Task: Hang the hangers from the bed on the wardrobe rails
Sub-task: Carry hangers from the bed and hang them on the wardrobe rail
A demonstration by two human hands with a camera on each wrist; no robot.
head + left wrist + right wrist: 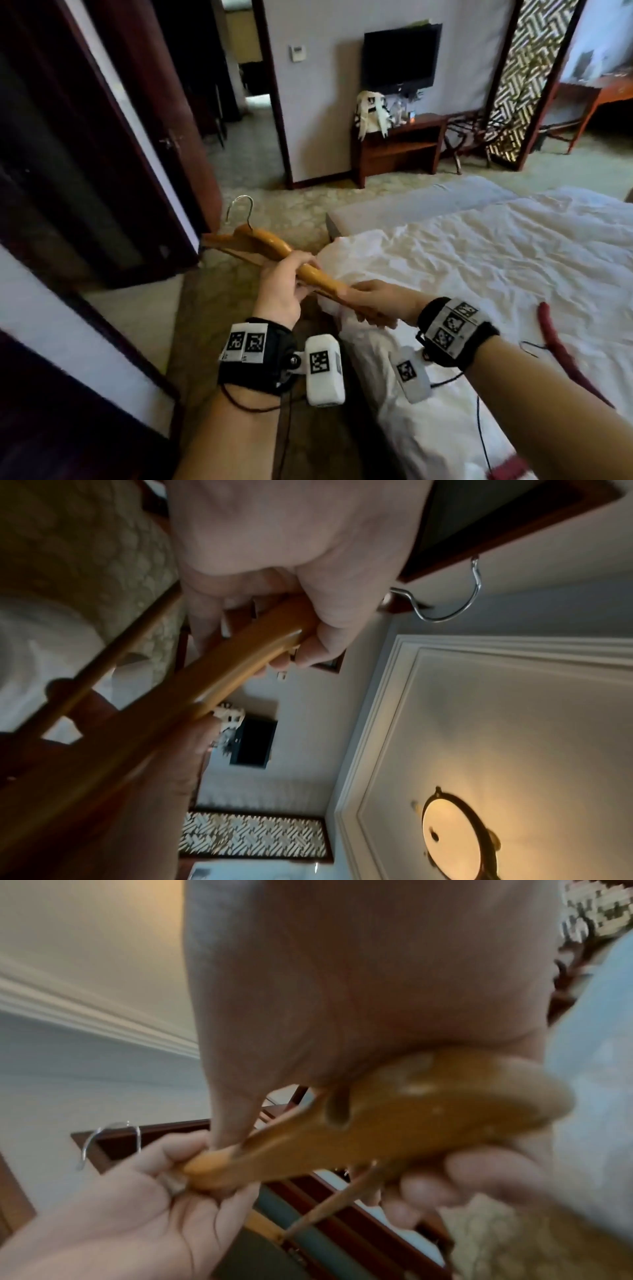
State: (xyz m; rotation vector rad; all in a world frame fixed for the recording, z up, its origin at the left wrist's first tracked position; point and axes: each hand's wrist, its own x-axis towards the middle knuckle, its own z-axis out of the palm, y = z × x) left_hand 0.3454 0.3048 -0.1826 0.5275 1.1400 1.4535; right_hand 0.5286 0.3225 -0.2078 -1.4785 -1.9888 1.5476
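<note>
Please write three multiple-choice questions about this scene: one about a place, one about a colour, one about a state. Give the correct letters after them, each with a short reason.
1. Where is the red hanger?
A. On the white bed
B. On the carpet
C. On the desk under the television

2. What colour is the hanger held in the hands?
A. Black
B. Light yellow-brown wood
C. White

3. How is the wooden hanger held?
A. By the left hand only
B. By the right hand only
C. By both hands

Answers:
1. A, because it lies on the sheet to the right of the right hand.
2. B, because the head view shows a yellow-brown wooden body with a metal hook.
3. C, because the left hand grips its middle and the right hand grips its end.
</note>
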